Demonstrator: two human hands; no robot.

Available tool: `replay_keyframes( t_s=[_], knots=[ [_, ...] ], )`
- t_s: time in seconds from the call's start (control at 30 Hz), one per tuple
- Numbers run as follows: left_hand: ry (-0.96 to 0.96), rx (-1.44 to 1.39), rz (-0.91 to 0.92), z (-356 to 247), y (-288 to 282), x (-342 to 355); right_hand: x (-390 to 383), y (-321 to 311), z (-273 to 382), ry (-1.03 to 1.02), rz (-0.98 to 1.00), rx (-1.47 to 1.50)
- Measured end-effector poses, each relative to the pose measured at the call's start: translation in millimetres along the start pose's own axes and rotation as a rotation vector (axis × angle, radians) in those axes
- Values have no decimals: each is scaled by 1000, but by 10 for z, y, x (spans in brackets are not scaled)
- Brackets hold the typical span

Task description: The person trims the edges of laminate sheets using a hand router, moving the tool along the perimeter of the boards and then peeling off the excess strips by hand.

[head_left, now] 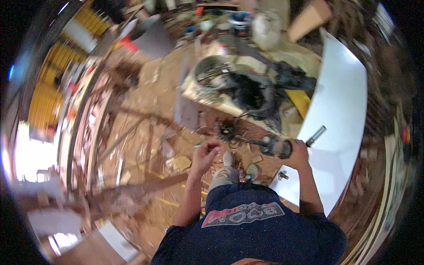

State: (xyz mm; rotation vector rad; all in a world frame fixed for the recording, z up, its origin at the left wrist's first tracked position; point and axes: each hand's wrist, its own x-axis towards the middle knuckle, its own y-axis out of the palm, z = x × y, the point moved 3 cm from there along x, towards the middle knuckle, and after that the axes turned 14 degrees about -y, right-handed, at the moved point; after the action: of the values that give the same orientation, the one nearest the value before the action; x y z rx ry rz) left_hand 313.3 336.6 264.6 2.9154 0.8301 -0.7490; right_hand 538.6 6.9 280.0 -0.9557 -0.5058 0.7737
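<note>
My right hand (297, 154) grips a dark power tool (276, 145) with a metal tube sticking out to the right, over the edge of a large white sheet (335, 123). My left hand (205, 157) is raised at centre, fingers curled; whether it holds something small is unclear. Tangled dark cord (227, 131) lies between my hands, beyond my feet. A small metal fitting (282, 175) lies on the white sheet. Ahead, a pale worktop (198, 95) bears a grey tub (207, 70) of small items, dark cloth (247, 95) and a yellow piece (298, 101).
Long boards and timber framing (99, 123) run along my left, with yellow panels (46, 97) behind. Scraps litter the dirt floor (159, 79). Buckets (240, 24), a white sack (265, 28) and a cardboard piece (309, 20) stand at the back. More boards (382, 185) line the right.
</note>
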Motion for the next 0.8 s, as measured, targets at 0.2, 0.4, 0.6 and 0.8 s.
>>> replay_keyframes(
  t_s=[0.2, 0.4, 0.6, 0.8],
  knots=[
    [486, 821, 85, -988, 935, 1429, -60, 69, -167, 304, 107, -20],
    [939, 1452, 158, -1401, 1766, 2833, -3, 171, -100, 406, 149, -40],
    [620, 1673, 369, -1420, 1954, 4034, 188, 433, -164, 476, 99, -84],
    [679, 1241, 13, -2816, 1257, 4503, 857, 358, -353, 416, 306, -111]
  ],
)
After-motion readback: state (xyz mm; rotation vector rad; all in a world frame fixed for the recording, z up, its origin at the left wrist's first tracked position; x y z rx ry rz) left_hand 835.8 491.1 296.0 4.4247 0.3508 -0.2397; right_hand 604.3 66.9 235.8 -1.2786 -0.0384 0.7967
